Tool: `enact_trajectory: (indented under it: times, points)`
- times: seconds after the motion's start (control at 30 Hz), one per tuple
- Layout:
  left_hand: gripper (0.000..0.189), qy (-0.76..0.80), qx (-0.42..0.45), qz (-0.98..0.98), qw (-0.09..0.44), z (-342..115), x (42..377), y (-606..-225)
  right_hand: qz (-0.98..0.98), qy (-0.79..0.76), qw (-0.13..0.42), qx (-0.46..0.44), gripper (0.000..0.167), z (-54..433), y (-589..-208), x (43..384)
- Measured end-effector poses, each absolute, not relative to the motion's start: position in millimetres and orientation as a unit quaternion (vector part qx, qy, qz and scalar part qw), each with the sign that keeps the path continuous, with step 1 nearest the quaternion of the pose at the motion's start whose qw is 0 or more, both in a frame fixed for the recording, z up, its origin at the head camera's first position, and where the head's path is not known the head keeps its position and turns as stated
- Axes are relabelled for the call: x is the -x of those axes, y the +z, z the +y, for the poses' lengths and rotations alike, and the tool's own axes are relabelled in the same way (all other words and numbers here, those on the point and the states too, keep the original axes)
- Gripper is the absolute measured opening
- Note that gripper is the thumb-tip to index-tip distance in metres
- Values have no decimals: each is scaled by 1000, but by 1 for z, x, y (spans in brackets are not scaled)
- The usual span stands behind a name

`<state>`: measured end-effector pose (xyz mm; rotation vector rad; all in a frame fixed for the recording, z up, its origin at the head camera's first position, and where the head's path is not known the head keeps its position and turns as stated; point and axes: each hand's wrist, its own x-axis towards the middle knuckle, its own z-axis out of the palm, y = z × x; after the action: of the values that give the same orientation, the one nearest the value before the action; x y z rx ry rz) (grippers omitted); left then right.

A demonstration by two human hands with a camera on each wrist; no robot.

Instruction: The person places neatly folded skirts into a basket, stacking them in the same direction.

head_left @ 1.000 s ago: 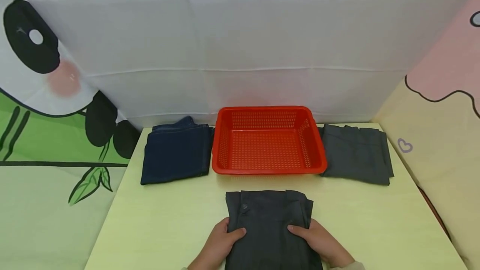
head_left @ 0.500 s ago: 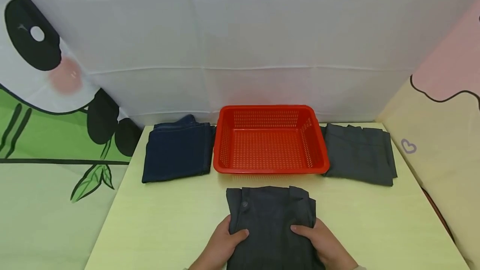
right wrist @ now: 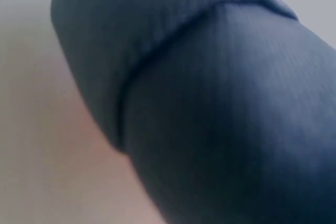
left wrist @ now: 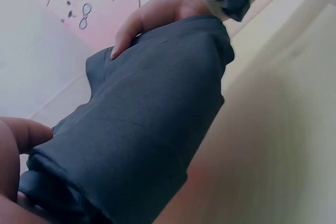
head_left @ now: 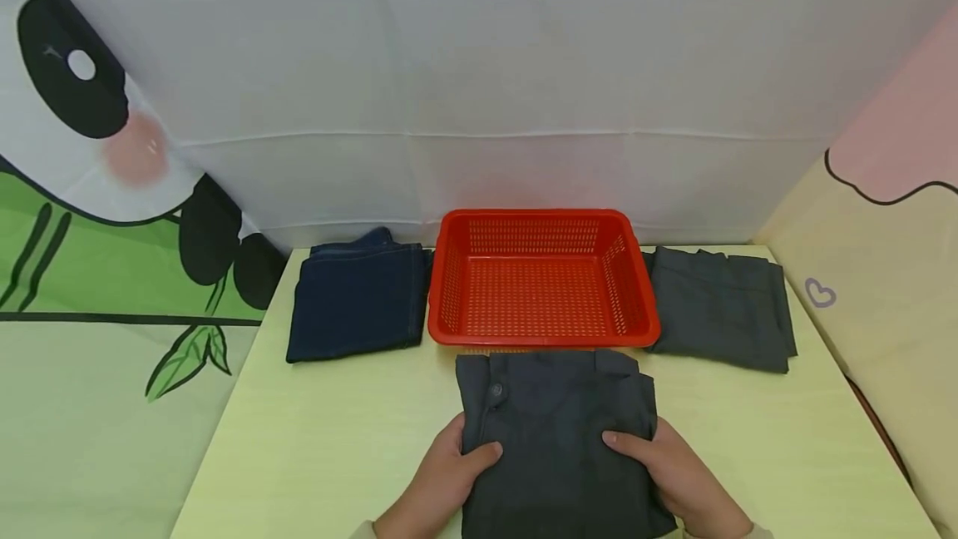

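Observation:
Folded dark grey trousers with a button near the upper left corner are held between both hands at the near side of the table. My left hand grips their left edge, thumb on top and fingers hidden beneath. On the opposite edge my right hand grips in the same way, thumb across the front. In the left wrist view the trousers hang raised above the table, and the right hand shows at their far edge. Dark cloth of the trousers fills most of the right wrist view, hiding that hand.
A red plastic basket stands at the back middle, just beyond the trousers. Folded navy jeans lie on its left, and another folded dark grey garment on its right. A white cloth wall rises behind the table.
Both hands have lifted the grey trousers and moved them forward, slightly right, closer to the basket's front. The head view has shifted a little. The grip stays the same.

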<state>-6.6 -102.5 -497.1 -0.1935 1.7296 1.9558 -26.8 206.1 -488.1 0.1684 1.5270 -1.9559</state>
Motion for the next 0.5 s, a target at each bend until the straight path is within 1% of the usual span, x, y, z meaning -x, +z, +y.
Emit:
enact_trajectory:
  times: [0.2,0.37,0.5]
  points:
    - [61,718,60,650,241,-104,27,-479,599,-736,314,-41,76,203,-471,49]
    - [59,717,30,657,231,-106,56,-466,625,-727,280,-41,75,198,-458,72]
    - [57,712,28,667,219,-109,85,-457,640,-725,249,-41,71,192,-450,98]
